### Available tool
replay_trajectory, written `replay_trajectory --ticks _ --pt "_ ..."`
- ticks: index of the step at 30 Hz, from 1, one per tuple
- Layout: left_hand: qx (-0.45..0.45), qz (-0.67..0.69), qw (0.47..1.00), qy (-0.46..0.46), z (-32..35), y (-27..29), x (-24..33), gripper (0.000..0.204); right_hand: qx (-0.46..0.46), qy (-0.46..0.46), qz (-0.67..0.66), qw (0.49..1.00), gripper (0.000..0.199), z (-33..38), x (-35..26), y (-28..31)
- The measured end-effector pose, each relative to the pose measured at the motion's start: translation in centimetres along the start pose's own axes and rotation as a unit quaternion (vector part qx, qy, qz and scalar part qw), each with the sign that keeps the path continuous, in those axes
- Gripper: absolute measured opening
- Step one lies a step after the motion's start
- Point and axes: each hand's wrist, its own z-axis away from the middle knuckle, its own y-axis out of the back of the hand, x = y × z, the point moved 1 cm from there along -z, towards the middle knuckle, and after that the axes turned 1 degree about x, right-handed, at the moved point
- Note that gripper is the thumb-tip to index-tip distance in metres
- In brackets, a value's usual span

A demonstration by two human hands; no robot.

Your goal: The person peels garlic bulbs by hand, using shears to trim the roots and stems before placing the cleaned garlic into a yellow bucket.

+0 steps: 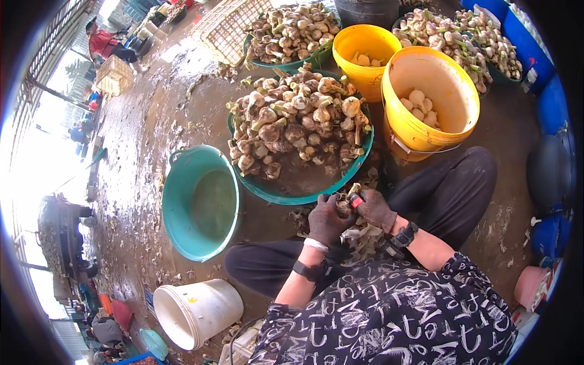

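My left hand [328,221], in a dark glove, is closed round a dirty garlic bulb [344,208] above my lap. Closed beside it is my gloved right hand [376,212], gripping a small tool with a red handle [356,200]; its working end is hidden against the bulb. Just beyond my hands sits a wide green basin [292,199], heaped with untrimmed garlic bulbs [286,118] on stubby stalks. Peeled-off skins [365,237] lie in my lap below the hands.
Yellow buckets [453,143] [356,36] at the far right hold pale trimmed bulbs [420,108]. A green tub [176,207] with a little in its bottom stands left. A white bucket [219,307] lies tipped nearer me. More garlic heaps [292,33] and a plastic crate [234,27] stand beyond.
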Motion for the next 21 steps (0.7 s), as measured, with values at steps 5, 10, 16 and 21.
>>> replay_trajectory --ticks 5,10,16,21 --pt "-0.203 0.492 0.837 0.123 -0.9 0.8 -2.7 0.044 -0.115 -0.116 -0.363 0.917 0.028 0.3 1.3 0.8" --pt "-0.098 0.633 0.736 0.220 0.0 -1.9 -3.8 0.046 -0.170 -0.296 -0.544 0.767 0.046 0.7 -1.1 1.6" --pt "0.033 0.292 0.955 0.031 -0.8 -2.0 -1.4 0.068 -0.205 -0.222 -0.653 0.694 0.042 -1.3 4.7 -0.4" --pt "-0.142 0.258 0.955 0.042 0.1 -3.4 -4.1 0.053 -0.196 -0.226 -0.573 0.763 0.036 -0.3 2.0 -0.5"
